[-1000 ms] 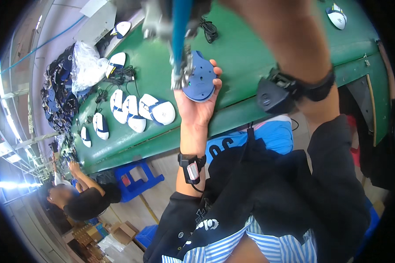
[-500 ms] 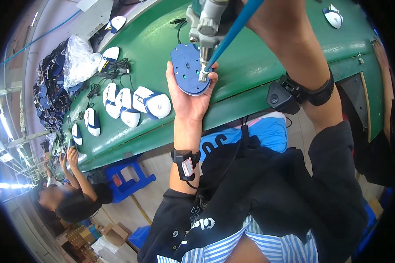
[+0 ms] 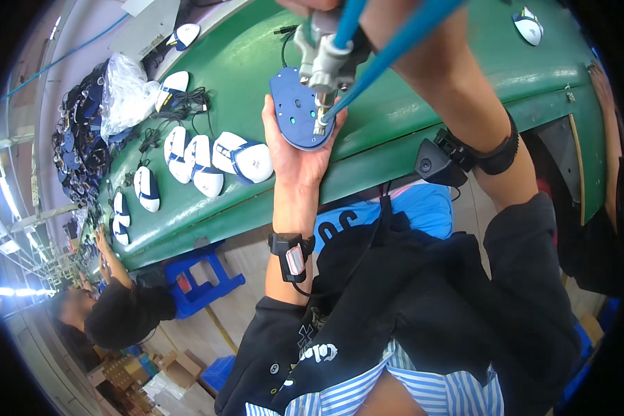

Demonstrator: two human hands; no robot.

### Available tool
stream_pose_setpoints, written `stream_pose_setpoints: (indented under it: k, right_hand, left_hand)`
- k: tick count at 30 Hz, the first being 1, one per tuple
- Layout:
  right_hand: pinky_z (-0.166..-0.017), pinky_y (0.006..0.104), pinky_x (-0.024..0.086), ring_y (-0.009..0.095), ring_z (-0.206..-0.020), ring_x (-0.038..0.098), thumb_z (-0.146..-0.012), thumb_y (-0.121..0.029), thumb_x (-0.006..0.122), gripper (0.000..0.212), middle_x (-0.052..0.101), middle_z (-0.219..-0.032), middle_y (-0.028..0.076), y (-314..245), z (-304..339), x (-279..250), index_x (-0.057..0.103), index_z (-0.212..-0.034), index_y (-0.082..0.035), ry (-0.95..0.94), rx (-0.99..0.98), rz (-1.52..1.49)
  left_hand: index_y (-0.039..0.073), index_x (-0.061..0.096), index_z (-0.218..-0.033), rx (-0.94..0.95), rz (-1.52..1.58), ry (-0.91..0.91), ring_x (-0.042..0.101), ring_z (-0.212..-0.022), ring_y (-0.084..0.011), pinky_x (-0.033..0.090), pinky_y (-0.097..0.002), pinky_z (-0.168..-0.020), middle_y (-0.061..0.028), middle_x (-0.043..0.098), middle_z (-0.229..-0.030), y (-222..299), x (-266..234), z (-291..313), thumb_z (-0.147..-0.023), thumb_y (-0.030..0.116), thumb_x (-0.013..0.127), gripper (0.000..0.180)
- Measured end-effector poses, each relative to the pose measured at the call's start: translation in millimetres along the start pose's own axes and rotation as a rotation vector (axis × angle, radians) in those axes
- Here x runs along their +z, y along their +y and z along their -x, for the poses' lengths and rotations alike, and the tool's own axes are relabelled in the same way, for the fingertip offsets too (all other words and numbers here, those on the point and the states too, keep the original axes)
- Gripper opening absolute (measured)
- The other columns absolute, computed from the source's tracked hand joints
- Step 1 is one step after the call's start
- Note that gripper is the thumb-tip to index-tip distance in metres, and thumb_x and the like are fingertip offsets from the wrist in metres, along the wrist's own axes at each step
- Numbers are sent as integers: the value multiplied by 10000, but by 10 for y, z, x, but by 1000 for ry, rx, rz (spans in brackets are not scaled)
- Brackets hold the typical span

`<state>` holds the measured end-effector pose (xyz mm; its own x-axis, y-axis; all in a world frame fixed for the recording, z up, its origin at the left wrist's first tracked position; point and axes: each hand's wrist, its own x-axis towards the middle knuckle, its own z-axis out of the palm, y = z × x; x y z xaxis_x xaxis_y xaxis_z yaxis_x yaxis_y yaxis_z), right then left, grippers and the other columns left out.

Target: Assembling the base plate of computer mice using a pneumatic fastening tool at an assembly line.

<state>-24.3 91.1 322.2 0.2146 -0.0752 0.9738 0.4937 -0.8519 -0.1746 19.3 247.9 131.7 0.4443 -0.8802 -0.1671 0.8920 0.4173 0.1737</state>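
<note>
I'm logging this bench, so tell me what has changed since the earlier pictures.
The driver tool has moved its tip from the left side of the blue mouse base to the right. At the row's far left end, another white-and-blue mouse has appeared. The left hand still holds the base.

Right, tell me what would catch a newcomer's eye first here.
Probably the blue rounded shell held in the left grip, above the picture's centre, with a silver-tipped tool overlapping its right side. Next, the white-and-blue computer mice spread along the green bench to its left. Farther left lies a dark heap of parts beside a clear plastic bag.
</note>
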Motion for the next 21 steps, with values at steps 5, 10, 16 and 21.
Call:
stream_pose_setpoints:
  k: [5, 10, 16, 21]
  right_hand:
    - [-523, 260, 420, 126, -575, 539, -1026, -176, 519, 180, 546, -683, 19, -261, -42, -174, 626, -994, -34, -23, 221, -260]
    - [-535, 254, 412, 122, -581, 524, -1025, -178, 510, 174, 535, -680, 15, -475, -28, -443, 608, -978, -42, -23, 268, -323]
    - [-548, 246, 402, 117, -587, 506, -1024, -180, 499, 169, 522, -677, 10, -445, -28, -159, 587, -959, -52, -32, 294, -354]
    - [-559, 240, 394, 112, -592, 492, -1023, -181, 490, 166, 511, -674, 6, -423, -43, -184, 570, -943, -59, -17, 326, -351]
  left_hand:
    - [-25, 474, -1343, 34, -19, 0, 553, -1147, -384, 519, -501, -1021, -271, 517, -1297, 29, 54, 53, -1043, 513, 416, 619]
    - [-34, 466, -1355, 4, 88, -17, 536, -1160, -380, 518, -495, -1008, -265, 502, -1317, 13, 68, 48, -1048, 466, 401, 590]
    - [75, 491, -1350, 61, 41, 141, 630, -1055, -339, 545, -518, -922, -163, 614, -1241, 47, 118, 77, -1041, 555, 397, 578]
    - [61, 480, -1360, 23, 76, 85, 626, -1058, -350, 544, -514, -931, -193, 607, -1246, -72, 243, 48, -1039, 563, 393, 603]
